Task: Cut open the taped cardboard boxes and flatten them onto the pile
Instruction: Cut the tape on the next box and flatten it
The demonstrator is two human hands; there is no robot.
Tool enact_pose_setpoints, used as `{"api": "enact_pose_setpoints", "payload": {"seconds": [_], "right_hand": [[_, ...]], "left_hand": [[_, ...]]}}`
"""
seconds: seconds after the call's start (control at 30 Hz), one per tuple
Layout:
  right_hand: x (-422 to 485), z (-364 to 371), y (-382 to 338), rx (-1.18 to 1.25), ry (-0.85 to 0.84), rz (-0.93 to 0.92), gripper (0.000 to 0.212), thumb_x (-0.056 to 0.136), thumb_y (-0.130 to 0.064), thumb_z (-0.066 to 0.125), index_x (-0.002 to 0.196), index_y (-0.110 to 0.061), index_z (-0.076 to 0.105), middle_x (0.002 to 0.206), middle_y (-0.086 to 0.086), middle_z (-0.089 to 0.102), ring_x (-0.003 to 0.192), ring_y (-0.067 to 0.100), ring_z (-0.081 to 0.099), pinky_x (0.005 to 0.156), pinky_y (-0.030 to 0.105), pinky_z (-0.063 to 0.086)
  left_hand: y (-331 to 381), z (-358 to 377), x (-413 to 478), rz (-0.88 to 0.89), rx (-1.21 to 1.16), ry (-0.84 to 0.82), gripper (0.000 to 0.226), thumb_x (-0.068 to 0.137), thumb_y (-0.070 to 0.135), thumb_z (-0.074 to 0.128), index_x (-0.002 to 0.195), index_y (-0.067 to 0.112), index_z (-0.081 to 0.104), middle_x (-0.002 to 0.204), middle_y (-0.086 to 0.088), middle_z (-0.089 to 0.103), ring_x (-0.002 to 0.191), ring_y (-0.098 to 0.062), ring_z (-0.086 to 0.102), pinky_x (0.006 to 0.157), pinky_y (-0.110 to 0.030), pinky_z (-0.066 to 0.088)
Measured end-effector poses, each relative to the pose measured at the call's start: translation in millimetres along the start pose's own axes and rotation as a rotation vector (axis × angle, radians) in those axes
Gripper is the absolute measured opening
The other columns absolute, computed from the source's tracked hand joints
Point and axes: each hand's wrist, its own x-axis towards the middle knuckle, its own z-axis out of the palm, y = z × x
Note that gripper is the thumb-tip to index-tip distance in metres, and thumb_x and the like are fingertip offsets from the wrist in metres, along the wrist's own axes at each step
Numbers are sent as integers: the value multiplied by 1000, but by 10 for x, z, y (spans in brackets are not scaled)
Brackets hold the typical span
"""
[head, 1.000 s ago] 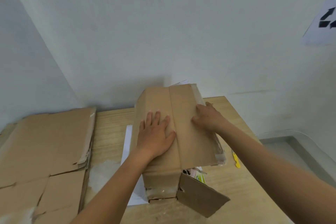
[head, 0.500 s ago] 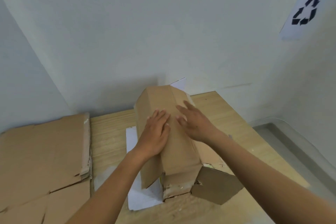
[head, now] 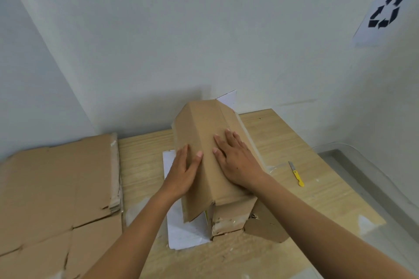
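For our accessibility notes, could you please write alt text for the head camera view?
Two bare hands, left hand and right hand, press flat on a half-collapsed cardboard box on a wooden table. A pile of flattened cardboard lies left; a yellow-handled knife lies right.

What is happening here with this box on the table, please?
A person is pressing a cardboard box down with both bare hands to collapse it. The left hand lies on its left slope and the right hand on its right slope, palms flat. The box is not flat yet: it stands like a ridge on the wooden table, on a white sheet. A pile of flattened cardboard waits to the left. A yellow-handled knife lies to the right, untouched.
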Motion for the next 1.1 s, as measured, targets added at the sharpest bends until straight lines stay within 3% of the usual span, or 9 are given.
{"api": "enact_pose_setpoints", "payload": {"seconds": [0.17,0.27,0.47,0.53,0.67,0.73,0.9,0.97,1.1], "right_hand": [[19,12,39,-1,0,8,53,102,-44,23,151,-29,13,160,3,-2,147,21,-4,119,39,5],[24,23,31,-3,5,7,53,102,-44,23,152,-29,13,160,3,-2,147,21,-4,119,39,5],[34,32,41,-11,16,10,52,102,-43,22,152,-27,13,160,5,0,147,22,-3,120,40,6],[35,29,45,-19,14,11,52,102,-42,22,152,-27,13,160,5,0,147,23,-2,119,40,7],[24,38,15,-34,18,7,52,103,-41,22,152,-26,14,160,5,0,147,23,-2,119,40,7],[18,41,-9,-36,19,10,52,103,-41,22,152,-26,14,160,5,0,147,24,-2,119,39,7],[-1,36,-26,-18,38,10,51,103,-40,24,151,-25,18,160,6,3,147,24,0,119,40,9],[-13,23,4,35,60,-9,50,102,-39,30,149,-21,25,159,8,9,147,25,5,119,39,11],[-49,-140,116,259,163,-25,44,101,-29,39,142,-12,40,153,9,30,143,20,22,114,26,16]], "left_hand": [[-61,-78,-24,-192,-311,-1,97,75,72,57,152,29,18,155,5,30,139,-15,34,109,-31,30],[-17,-122,-10,-208,-301,72,80,89,46,60,153,22,18,156,-2,26,140,-19,30,95,-25,29],[-1,-301,24,-169,-209,260,79,84,33,72,149,20,29,152,-6,34,135,-26,38,105,-39,36],[42,-386,3,-112,-173,355,70,86,22,70,146,18,35,147,-7,40,126,-25,46,102,-37,40],[245,-593,-39,14,-228,501,62,90,2,55,146,16,33,135,2,47,85,-4,52,69,-11,40],[400,-664,-49,70,-264,496,64,91,2,52,148,18,29,131,6,46,81,4,53,56,-6,39],[804,-568,-68,196,-356,339,56,94,2,45,147,18,32,132,16,50,94,13,52,68,-2,42],[931,-437,-90,237,-303,239,52,96,6,42,145,22,36,130,19,52,110,9,52,86,-7,43],[1095,-170,-74,280,-199,145,54,101,17,34,152,24,18,140,17,44,118,20,39,98,-3,26]]}}
